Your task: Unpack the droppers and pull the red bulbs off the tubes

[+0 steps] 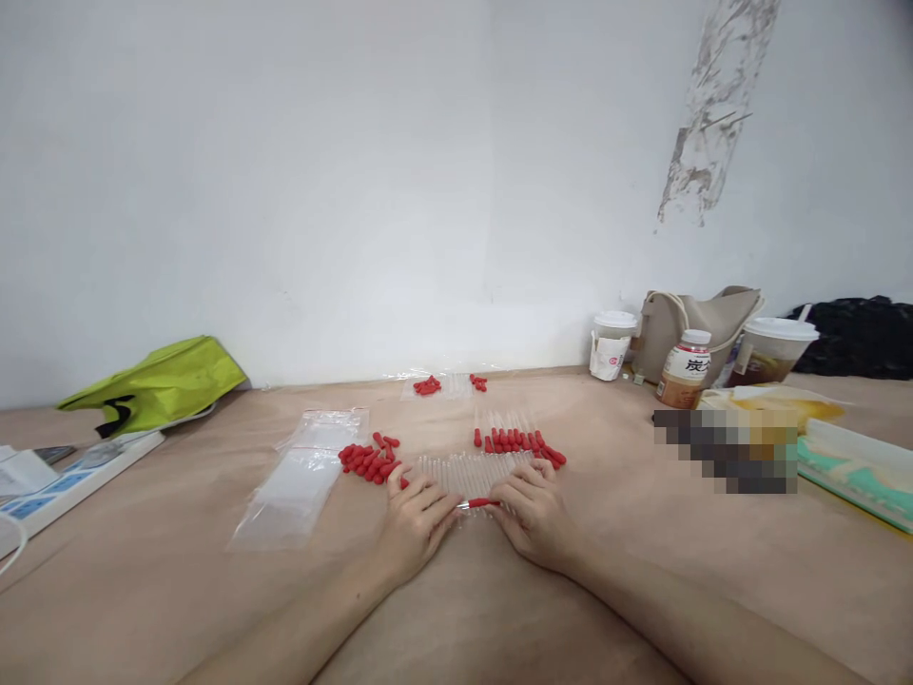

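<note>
My left hand [419,518] is closed on a thin glass dropper tube [463,505]. Fingers of my right hand [532,509] pinch the red rubber bulb [483,502], which meets the tube between the hands. Just beyond lies a row of clear glass tubes [471,471], its near ends partly hidden by my hands. A pile of loose red bulbs [367,461] sits beside my left hand, one touching or close to its fingers. Past my right hand, several droppers fitted with red bulbs [510,439] lie side by side, glass ends pointing away.
Clear plastic bags [292,490] lie to the left. Near the wall is a bag with red bulbs [428,385]. A power strip [78,485] and a yellow-green bag [161,385] are far left. On the right stand a paper cup [611,347], a bottle [686,371] and a lidded cup [774,352].
</note>
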### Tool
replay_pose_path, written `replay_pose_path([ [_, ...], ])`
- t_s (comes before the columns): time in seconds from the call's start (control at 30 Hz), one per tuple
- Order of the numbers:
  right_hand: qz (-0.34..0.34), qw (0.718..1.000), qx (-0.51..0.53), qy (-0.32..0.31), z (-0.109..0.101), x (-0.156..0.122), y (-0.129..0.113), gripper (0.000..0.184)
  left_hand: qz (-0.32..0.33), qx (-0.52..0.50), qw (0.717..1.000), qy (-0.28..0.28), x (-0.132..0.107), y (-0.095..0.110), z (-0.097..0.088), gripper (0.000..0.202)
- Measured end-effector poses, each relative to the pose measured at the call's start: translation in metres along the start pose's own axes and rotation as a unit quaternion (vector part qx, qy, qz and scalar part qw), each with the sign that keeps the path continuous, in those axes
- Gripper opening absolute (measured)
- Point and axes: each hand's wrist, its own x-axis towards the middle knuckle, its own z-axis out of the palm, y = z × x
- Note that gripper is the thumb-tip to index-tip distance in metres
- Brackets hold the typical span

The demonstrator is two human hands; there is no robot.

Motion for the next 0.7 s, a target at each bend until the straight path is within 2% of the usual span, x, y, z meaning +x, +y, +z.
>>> replay_pose_path([
  [0.07,-0.005,1.0,-0.002,0.008,0.002,0.001,0.0,0.011,0.001,0.001,1.0,0.001,0.0,0.001,0.002,0.014],
  [0.17,-0.028,0.999,-0.023,0.028,0.005,0.001,0.0,0.019,0.008,0.005,1.0,0.003,-0.001,0.001,0.002,0.014],
  [0.23,-0.041,0.998,-0.041,0.031,0.007,0.001,0.0,0.014,0.012,0.006,1.0,0.0,-0.001,0.001,0.002,0.014],
  [0.33,-0.048,0.997,-0.054,0.025,0.007,0.001,-0.001,0.009,0.014,0.01,1.0,-0.013,-0.001,0.001,0.0,0.016],
  [0.53,-0.058,0.996,-0.06,-0.015,-0.001,0.001,-0.003,0.014,0.012,0.01,0.998,-0.056,0.001,0.004,-0.006,0.019],
  [0.7,-0.074,0.995,-0.054,-0.024,-0.001,0.001,-0.003,0.015,0.02,0.0,0.998,-0.057,0.003,0.005,-0.01,0.021],
])
